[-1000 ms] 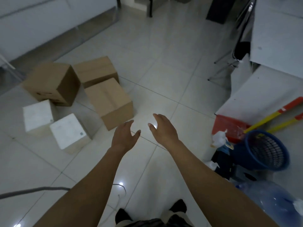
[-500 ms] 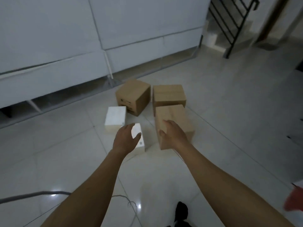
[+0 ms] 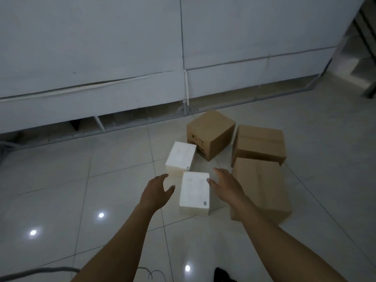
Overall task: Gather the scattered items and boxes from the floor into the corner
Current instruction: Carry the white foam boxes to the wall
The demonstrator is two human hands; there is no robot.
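Note:
Two white boxes lie on the tiled floor: the near white box (image 3: 195, 192) and the far white box (image 3: 181, 157) just behind it. Three brown cardboard boxes sit to their right: a printed one (image 3: 210, 134), a taped one (image 3: 259, 144) and a long near one (image 3: 262, 188). My left hand (image 3: 156, 190) hovers open just left of the near white box. My right hand (image 3: 226, 183) is open on the box's right side, its thumb close to or touching the top edge. Neither hand holds anything.
A white panelled wall (image 3: 142, 58) with a gap along its base runs behind the boxes. A grey cable (image 3: 36, 271) trails across the floor at the lower left. Stair steps (image 3: 362, 66) show at the far right. My dark shoe (image 3: 222, 276) is at the bottom edge.
My view has swung left and closer to the box cluster. Both hands have moved forward and spread apart, now flanking the near white box; the right hand left the long cardboard box.

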